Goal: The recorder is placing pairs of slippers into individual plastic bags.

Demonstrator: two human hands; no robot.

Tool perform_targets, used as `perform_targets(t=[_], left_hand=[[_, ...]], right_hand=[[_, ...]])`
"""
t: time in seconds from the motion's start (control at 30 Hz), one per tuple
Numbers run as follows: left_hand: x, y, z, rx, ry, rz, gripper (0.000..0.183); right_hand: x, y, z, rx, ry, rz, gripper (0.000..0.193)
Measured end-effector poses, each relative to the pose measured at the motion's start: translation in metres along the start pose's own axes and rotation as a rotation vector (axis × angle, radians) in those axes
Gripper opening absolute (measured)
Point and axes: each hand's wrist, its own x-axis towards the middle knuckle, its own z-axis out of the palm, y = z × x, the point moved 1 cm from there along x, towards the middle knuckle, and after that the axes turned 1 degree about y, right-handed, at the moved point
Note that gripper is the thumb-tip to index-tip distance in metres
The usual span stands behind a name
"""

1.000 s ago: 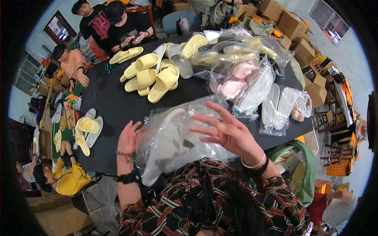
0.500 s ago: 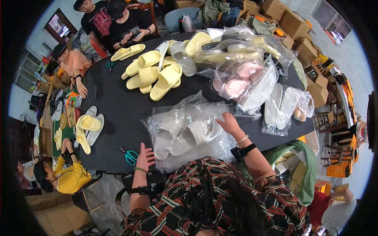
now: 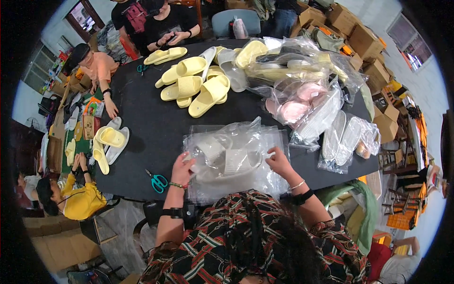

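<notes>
A pair of pale grey slides (image 3: 236,162) lies under clear film on a stack of clear plastic bags (image 3: 272,182) close in front of me. My left hand (image 3: 182,168) is curled at the left edge of the plastic, its fingers pinching the film. On the opposite edge, my right hand (image 3: 279,163) has its fingers bent in and pinched at the bag. Both wrists carry a bracelet and a black strap. Left of my left hand rest teal-handled scissors (image 3: 157,182).
Beyond the bags is a pile of yellow slides (image 3: 203,85). Bagged pink slides (image 3: 295,106) and bagged white slides (image 3: 338,139) lie at right. Yellow and grey slides (image 3: 111,139) sit at the left edge, where a co-worker's hand (image 3: 110,109) reaches in. A green sack (image 3: 364,208) stands at lower right.
Both hands have gone from spread fingers to curled ones at the bag's sides. My left hand has moved up onto the film. The view has shifted slightly.
</notes>
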Motion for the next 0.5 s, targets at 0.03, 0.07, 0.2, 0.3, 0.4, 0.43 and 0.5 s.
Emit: perform_targets(t=[0.03, 0.07, 0.2, 0.3, 0.4, 0.43, 0.5], left_hand=[[-0.008, 0.007, 0.002, 0.000, -0.005, -0.010, 0.058], [-0.016, 0.013, 0.004, 0.152, 0.016, -0.054, 0.062], [-0.027, 0.010, -0.017, 0.363, 0.026, -0.236, 0.059], [-0.022, 0.011, -0.021, 0.224, 0.100, -0.328, 0.046], [-0.004, 0.005, -0.053, 0.308, 0.161, -0.188, 0.029], [0.001, 0.000, -0.066, 0.309, 0.170, -0.182, 0.029], [0.007, -0.006, -0.087, 0.958, -0.021, 0.208, 0.032]], right_hand=[[-0.007, 0.007, -0.002, 0.013, -0.010, 0.086, 0.040], [-0.012, 0.014, 0.000, 0.045, -0.066, 0.199, 0.053], [-0.024, 0.028, 0.012, -0.452, -0.023, 0.076, 0.069], [-0.019, 0.015, -0.007, -0.530, 0.197, -0.244, 0.074], [-0.007, -0.026, -0.018, -0.576, 0.050, -0.423, 0.101], [-0.004, -0.038, -0.016, -0.669, -0.018, -0.566, 0.112], [0.013, -0.030, -0.001, -0.741, -0.114, -0.597, 0.133]])
